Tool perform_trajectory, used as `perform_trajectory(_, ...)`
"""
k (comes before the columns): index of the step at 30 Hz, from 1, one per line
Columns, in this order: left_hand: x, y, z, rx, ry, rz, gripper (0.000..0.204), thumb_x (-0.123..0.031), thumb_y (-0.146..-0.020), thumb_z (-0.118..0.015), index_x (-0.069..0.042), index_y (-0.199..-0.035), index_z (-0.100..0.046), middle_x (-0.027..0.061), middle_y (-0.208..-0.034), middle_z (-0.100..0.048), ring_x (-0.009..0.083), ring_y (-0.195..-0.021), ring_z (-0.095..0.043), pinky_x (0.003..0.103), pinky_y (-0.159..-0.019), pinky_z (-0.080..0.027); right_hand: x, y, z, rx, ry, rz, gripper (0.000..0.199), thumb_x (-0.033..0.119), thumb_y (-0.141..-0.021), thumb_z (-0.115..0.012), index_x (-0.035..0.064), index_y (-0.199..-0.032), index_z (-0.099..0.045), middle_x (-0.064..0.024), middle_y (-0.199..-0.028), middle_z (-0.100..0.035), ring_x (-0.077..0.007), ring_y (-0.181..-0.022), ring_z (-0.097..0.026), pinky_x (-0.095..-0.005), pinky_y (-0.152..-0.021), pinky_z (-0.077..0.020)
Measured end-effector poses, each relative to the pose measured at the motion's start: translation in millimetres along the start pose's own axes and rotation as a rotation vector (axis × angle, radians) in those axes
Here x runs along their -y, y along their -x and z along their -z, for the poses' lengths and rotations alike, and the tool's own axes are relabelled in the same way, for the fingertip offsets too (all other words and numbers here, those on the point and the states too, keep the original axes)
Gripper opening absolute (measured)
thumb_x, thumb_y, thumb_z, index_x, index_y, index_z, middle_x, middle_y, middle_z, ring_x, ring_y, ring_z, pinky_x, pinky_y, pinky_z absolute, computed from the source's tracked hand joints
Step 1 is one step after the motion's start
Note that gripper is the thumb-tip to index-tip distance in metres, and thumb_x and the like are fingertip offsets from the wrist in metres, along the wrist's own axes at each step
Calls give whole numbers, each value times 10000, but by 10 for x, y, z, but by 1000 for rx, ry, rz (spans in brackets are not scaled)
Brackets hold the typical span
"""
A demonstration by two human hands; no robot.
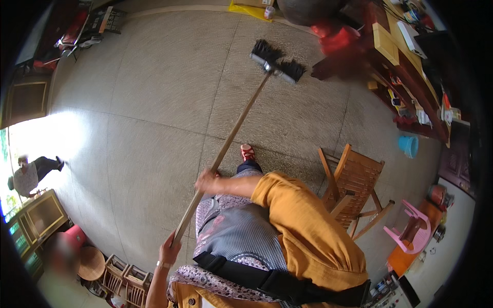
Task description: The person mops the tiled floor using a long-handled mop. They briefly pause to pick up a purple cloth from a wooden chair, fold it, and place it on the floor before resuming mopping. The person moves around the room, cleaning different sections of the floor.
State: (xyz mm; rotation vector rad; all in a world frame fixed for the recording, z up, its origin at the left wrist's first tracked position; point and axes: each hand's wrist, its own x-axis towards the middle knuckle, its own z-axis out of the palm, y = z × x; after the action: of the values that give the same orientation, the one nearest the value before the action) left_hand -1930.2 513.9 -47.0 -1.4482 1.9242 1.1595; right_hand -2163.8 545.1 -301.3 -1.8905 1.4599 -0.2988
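A long wooden-handled broom (237, 126) slants across the view from my body up to the far floor. Its wide head with dark bristles (267, 50) rests on or just above the floor, well ahead of my feet. My right hand (208, 181) is wrapped round the middle of the handle, the arm reaching across my front in a mustard sleeve. Lower down, near the handle's end, my left hand (170, 248) grips it too. One of my feet, in a red shoe (247, 152), shows beside the handle.
A wooden folding chair (354, 179) stands close on my right, with a pink plastic chair (412, 228) and a blue bucket (408, 146) beyond. A dark red cabinet (411, 82) lines the right. Wooden stools (115, 272) stand lower left; a person (31, 174) is by the bright doorway.
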Motion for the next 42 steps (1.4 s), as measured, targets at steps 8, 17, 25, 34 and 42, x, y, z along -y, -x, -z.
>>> perform_trajectory(8, 823, 2138, 46, -153, 70, 205, 370, -90, -775, -593, -23, -1132, -524, 109, -915, -636, 132, -856, -595, 265, -721, -467, 1328, -18, -129, 481, -295, 714, 228, 223, -699, -548, 140, -905, -496, -103, -924, -550, -272, -881, -555, -390, -730, -438)
perform_trajectory(17, 808, 1464, -1158, -250, 675, 149, 363, -98, -779, -593, -6, -1124, -527, 71, -886, -628, 114, -823, -578, 247, -714, -458, 383, 270, -39, 497, -188, 555, 158, 104, -660, -555, 102, -815, -580, -108, -828, -610, -291, -865, -586, -408, -692, -460)
perform_trajectory(25, -404, -907, -1295, -226, 445, -120, 431, -190, -781, -590, -15, -1165, -497, 130, -899, -633, 150, -811, -601, 269, -710, -463, -1922, -122, 578, 115, 354, -15, 124, 181, -755, -497, 191, -838, -588, -42, -882, -569, -213, -912, -507, -379, -805, -384)
perform_trajectory(34, -1076, -1272, -1113, -205, 453, -284, 447, -238, -798, -564, -16, -1176, -476, 125, -764, -604, 157, -692, -581, 300, -607, -449, -1737, -10, 1030, -170, 738, -554, 240, 178, -814, -446, 73, -975, -590, -132, -1097, -497, -289, -1188, -322, -362, -944, -338)
perform_trajectory(42, 1378, 200, -1024, -136, 473, -92, 451, -145, -774, -603, -25, -1188, -471, 181, -1026, -594, 217, -959, -583, 296, -786, -460, 451, -376, -586, 208, 659, -261, 273, 202, -812, -435, 114, -970, -640, -144, -1039, -591, -333, -1073, -485, -544, -961, -207)
